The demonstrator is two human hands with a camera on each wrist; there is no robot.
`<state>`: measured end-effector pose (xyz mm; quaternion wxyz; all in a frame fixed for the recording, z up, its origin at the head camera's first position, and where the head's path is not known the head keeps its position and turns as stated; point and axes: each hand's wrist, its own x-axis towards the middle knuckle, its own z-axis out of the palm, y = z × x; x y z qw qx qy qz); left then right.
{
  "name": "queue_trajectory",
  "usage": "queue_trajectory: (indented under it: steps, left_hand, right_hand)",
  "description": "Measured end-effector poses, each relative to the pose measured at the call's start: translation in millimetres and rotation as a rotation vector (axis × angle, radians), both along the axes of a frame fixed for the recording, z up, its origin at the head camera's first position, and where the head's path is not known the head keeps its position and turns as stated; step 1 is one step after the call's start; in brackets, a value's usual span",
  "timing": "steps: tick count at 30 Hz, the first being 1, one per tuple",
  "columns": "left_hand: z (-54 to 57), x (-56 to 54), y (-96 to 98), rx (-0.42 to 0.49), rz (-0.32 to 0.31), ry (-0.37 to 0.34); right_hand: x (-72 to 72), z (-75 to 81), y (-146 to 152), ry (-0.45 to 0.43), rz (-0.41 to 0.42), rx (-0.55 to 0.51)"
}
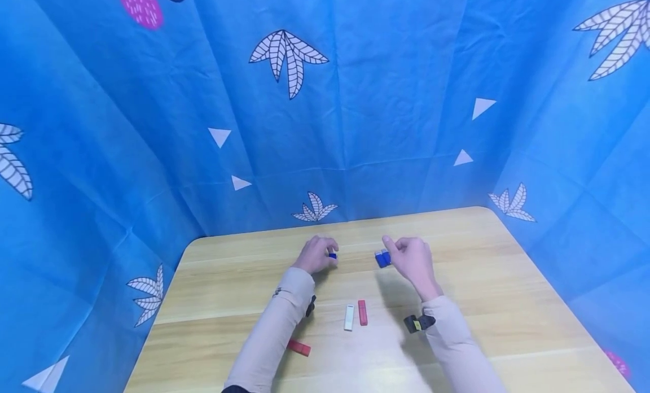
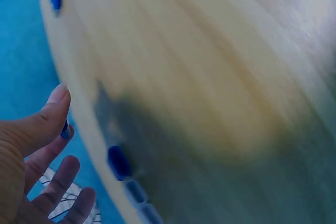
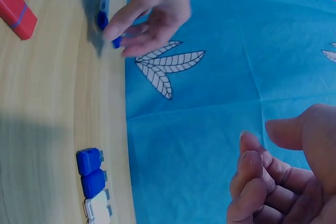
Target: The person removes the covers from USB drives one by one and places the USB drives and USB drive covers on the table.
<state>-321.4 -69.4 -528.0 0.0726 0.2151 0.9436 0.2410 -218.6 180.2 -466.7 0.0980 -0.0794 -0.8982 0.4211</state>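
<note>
My left hand (image 1: pixel 316 254) is over the far part of the table and pinches a small blue block (image 2: pixel 65 130) between thumb and index finger. The other fingers of that hand spread apart in the left wrist view. On the tabletop near it lie a dark blue block (image 2: pixel 119 162) and a paler bluish piece (image 2: pixel 137 191), end to end. My right hand (image 1: pixel 412 260) holds nothing, its fingers loosely bent and the thumb apart from them. Close to it, a blue block (image 3: pixel 89 161), a second blue block (image 3: pixel 93 183) and a white one (image 3: pixel 98 208) lie in a row, with small metal tips showing.
Nearer on the wooden table (image 1: pixel 457 280) lie a white stick (image 1: pixel 348 317) and a red stick (image 1: pixel 363 313), side by side. Another red stick (image 1: pixel 299 348) is partly covered by the left sleeve. A blue patterned curtain (image 1: pixel 386 127) hangs behind the table's far edge.
</note>
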Motion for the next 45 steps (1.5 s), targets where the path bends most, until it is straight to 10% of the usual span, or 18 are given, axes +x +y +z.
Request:
queue_trajectory:
  steps: [12, 36, 45]
  left_hand:
    - [-22.3, -12.1, -6.1, -0.020, 0.008, -0.049]
    - [-19.4, -7.7, -11.2, -0.009, 0.022, -0.041]
    - [8.5, 28.4, -51.3, 0.228, 0.254, 0.058]
  right_hand:
    - [8.3, 4.2, 9, 0.031, 0.010, -0.034]
    - [12.8, 13.7, 14, 0.068, 0.020, -0.001]
    - [6.0, 20.6, 2, 0.103, 0.227, 0.095]
